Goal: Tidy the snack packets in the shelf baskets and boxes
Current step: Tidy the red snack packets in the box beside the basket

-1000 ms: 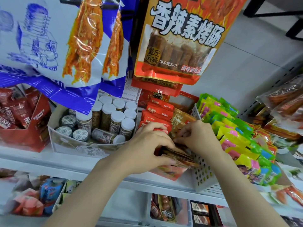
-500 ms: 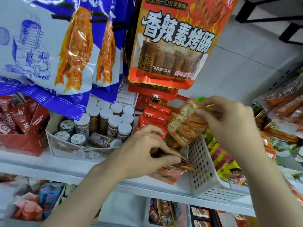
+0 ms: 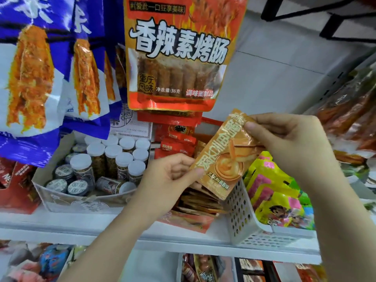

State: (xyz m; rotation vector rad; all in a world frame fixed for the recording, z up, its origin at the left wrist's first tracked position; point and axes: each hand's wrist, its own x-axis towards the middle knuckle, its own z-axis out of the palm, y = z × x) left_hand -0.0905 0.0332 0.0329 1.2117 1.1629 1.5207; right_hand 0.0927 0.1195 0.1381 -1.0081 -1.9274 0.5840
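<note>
orange snack packet [image 3: 224, 157] tilted, held above stacked matching packets [image 3: 200, 202], beside white perforated basket [image 3: 242, 216]

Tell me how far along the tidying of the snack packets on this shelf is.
Midway, it seems. The pink and yellow packets in the white basket stand in a row. In hand: both the left hand and right hand hold one orange packet. Left: the loose orange stack beneath it looks uneven.

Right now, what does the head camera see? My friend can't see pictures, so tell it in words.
Two hands hold one orange snack packet up in front of a shop shelf: the left hand pinches its bottom corner, the right hand its top. Below lie a stack of similar packets, a white basket and small jars.
</note>
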